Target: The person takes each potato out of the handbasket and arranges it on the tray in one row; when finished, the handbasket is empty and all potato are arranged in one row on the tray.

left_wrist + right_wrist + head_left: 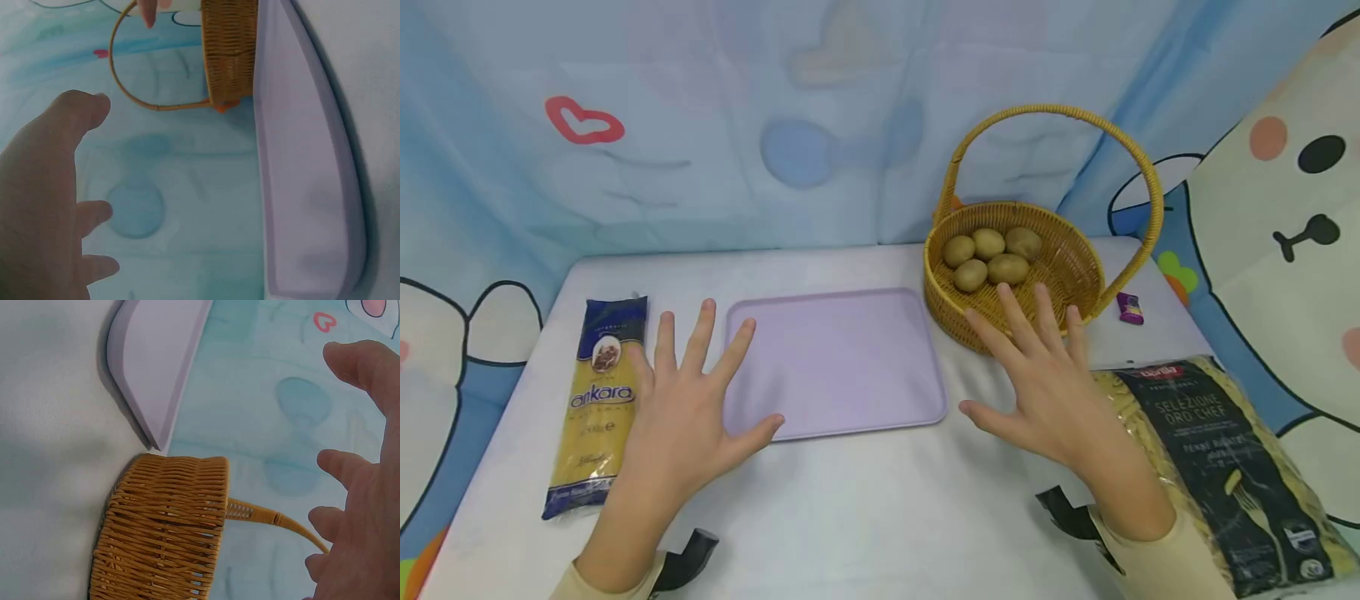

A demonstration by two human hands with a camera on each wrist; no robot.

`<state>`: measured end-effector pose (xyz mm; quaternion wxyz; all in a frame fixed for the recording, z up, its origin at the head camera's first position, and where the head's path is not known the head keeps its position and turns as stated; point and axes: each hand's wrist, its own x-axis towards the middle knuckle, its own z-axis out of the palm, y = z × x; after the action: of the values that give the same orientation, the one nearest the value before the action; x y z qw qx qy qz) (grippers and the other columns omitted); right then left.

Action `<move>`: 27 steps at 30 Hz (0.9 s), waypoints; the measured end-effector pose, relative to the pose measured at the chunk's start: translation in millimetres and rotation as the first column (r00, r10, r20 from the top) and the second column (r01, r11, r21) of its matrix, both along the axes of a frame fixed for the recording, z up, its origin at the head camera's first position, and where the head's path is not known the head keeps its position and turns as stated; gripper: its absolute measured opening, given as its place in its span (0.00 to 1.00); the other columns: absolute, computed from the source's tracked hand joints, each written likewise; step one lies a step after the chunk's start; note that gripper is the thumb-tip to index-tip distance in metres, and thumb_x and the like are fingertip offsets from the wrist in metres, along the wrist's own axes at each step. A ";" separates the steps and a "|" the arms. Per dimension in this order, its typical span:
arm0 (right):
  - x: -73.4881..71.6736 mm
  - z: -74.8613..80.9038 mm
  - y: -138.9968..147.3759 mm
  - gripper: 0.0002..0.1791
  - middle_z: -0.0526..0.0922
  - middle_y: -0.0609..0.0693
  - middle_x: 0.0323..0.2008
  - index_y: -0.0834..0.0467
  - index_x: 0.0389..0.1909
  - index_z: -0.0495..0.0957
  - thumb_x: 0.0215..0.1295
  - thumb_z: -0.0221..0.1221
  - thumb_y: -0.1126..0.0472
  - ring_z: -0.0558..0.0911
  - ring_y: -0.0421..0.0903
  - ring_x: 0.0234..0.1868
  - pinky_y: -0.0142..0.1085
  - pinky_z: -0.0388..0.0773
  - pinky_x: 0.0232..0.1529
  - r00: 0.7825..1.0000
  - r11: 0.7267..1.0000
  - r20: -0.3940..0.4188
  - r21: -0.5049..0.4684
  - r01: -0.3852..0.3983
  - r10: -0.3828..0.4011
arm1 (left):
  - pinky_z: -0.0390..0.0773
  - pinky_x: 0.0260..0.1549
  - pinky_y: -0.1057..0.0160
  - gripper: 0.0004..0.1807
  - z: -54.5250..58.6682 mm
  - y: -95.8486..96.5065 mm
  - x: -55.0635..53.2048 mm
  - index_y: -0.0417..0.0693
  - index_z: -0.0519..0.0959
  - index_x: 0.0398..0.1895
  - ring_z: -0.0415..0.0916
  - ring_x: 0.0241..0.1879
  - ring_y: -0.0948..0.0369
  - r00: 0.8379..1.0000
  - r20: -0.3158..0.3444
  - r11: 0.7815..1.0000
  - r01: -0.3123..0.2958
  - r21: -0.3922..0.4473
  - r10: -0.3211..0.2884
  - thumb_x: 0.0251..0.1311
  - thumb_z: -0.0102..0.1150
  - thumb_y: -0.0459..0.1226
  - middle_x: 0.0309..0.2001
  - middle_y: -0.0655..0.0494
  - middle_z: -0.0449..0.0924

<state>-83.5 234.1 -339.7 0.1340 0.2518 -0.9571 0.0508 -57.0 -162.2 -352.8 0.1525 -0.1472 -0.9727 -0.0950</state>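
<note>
Fingers spread wide, my left hand (681, 408) is held over the table between a yellow and blue pasta packet (598, 408) and a lilac tray (842, 367). My right hand (1045, 383) is likewise spread, with its fingertips overlapping the front of a wicker basket (943, 312) in the head view. Several potatoes (988, 244) lie together in that basket, whose tall hoop handle (1052, 110) stands upright. Both palms face down and hold nothing. In the right wrist view the basket (162, 531) stands beside the tray (156, 356), apart from the fingers.
A large bag of penne pasta (1232, 467) lies at the right, partly behind my right forearm. Beyond the basket is a small purple wrapped sweet (1129, 308). A light blue printed curtain (700, 167) hangs along the table's back edge.
</note>
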 end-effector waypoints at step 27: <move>-35.7 7.6 17.4 0.51 0.48 0.55 0.76 0.46 0.76 0.54 0.53 0.65 0.38 0.49 0.60 0.74 0.69 0.56 0.60 0.995 0.994 0.095 -0.111 0.015 -0.004 | 0.75 0.35 0.62 0.39 -83.1 -24.5 -28.1 0.39 0.58 0.73 0.73 0.36 0.55 0.972 0.233 0.804 -0.172 0.570 0.043 0.61 0.62 0.36 0.55 0.41 0.74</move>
<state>-119.2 251.5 -332.1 0.1027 0.2367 -0.9593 0.1153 -85.1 -186.7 -435.9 0.0929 -0.0265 -0.9131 -0.3961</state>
